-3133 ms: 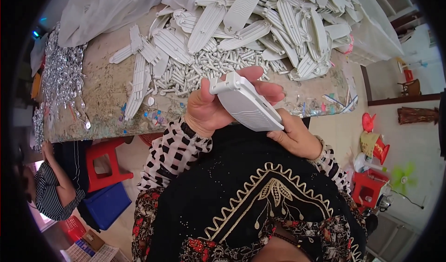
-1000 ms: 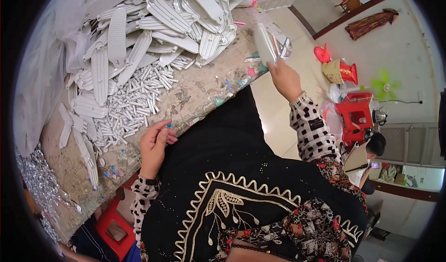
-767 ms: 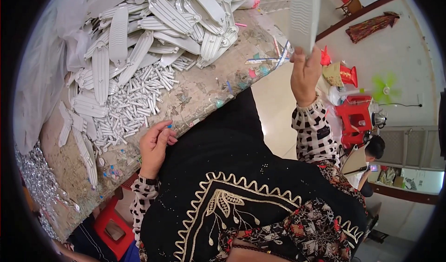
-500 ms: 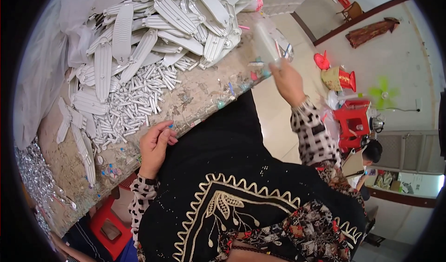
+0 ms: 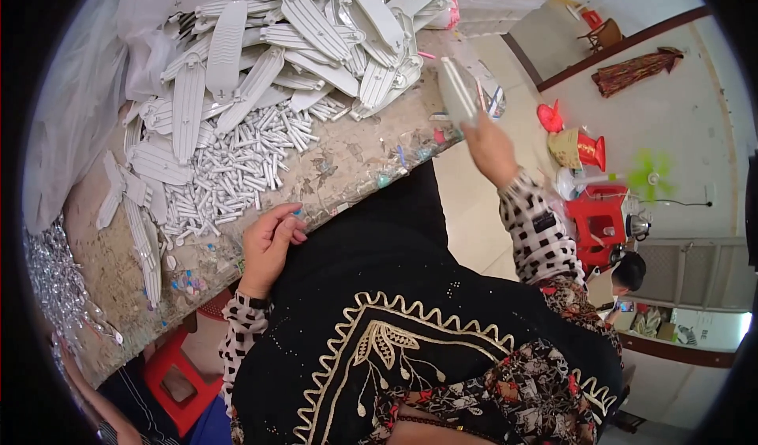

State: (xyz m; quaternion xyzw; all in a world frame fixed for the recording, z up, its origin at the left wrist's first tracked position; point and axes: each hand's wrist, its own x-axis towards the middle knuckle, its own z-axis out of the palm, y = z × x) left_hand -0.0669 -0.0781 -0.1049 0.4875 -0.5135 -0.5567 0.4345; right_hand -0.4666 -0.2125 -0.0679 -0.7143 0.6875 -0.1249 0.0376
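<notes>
My right hand (image 5: 493, 154) grips one end of a white elongated plastic board (image 5: 458, 90), like a toy skateboard deck, tilted above the table's right end. My left hand (image 5: 271, 247) rests near the front edge with fingers curled together and a small blue bit (image 5: 297, 213) at the fingertips; whether it holds this cannot be told. Beyond the left hand lies a heap of small whitish cylindrical pieces (image 5: 237, 168). Behind that a large pile of similar white boards (image 5: 316, 30) covers the far side. A few boards (image 5: 142, 244) lie apart at the left.
The worn tabletop (image 5: 339, 161) carries coloured scraps. Silvery tinsel-like material (image 5: 51, 295) lies at far left, by a person's arm (image 5: 95, 398). A red stool (image 5: 178, 386) stands below the table. At right are another red stool (image 5: 596, 212), a green fan (image 5: 651, 175) and a seated person (image 5: 628, 273).
The view has shifted slightly. The white board in my right hand is less blurred, and that hand sits slightly lower in the picture. My left hand stays near the table edge.
</notes>
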